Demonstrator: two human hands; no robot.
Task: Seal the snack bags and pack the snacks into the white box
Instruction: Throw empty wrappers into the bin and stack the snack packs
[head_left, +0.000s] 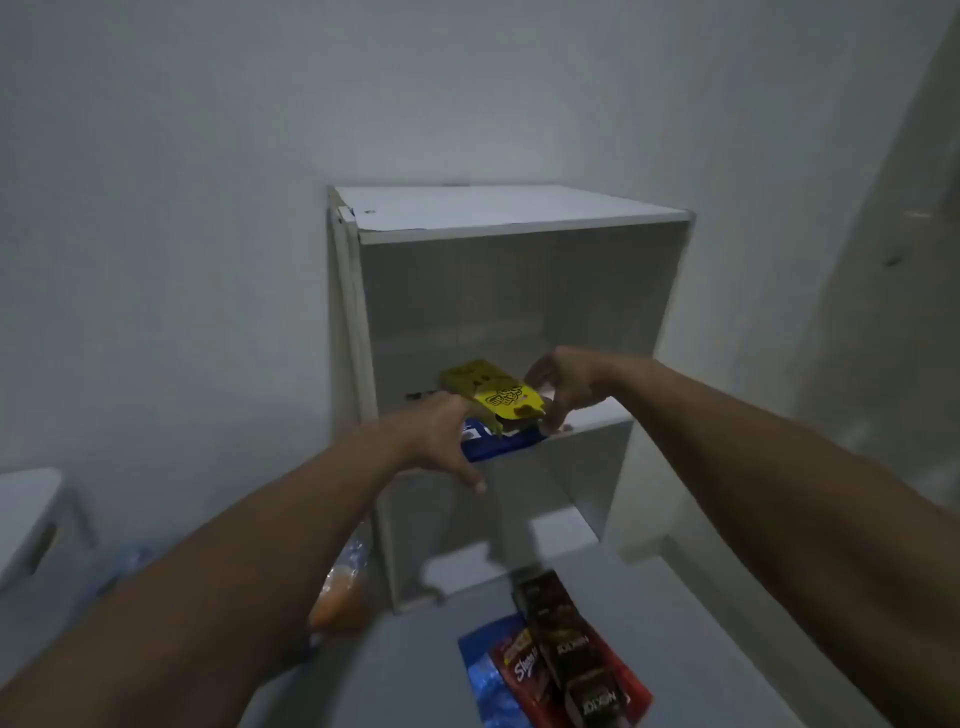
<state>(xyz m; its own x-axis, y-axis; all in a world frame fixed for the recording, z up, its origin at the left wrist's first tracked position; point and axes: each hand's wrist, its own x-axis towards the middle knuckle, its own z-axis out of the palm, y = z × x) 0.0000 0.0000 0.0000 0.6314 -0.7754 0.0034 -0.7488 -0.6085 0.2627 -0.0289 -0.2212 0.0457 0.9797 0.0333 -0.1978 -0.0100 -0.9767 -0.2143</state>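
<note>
We take the shelf unit (511, 332) as landmark. On its middle shelf a snack bag (491, 396) lies atop another packet (498, 444), between our left hand (441, 431) and right hand (563, 387). Before the unit, more snack packets (558, 654) lie stacked; a bottle (340, 592) stands beside its left foot.

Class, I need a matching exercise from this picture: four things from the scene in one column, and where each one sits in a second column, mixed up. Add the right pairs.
Things
1. yellow snack box
2. blue packet
3. dark brown packets
4. orange bag

Places
A. on the floor beside the cabinet's left foot
B. on the shelf, under the yellow one
C. on the pile at the bottom of the picture
D. on the shelf, between the left hand and right hand

Pairs: 1-D, 2-B, 3-C, 4-A
</note>
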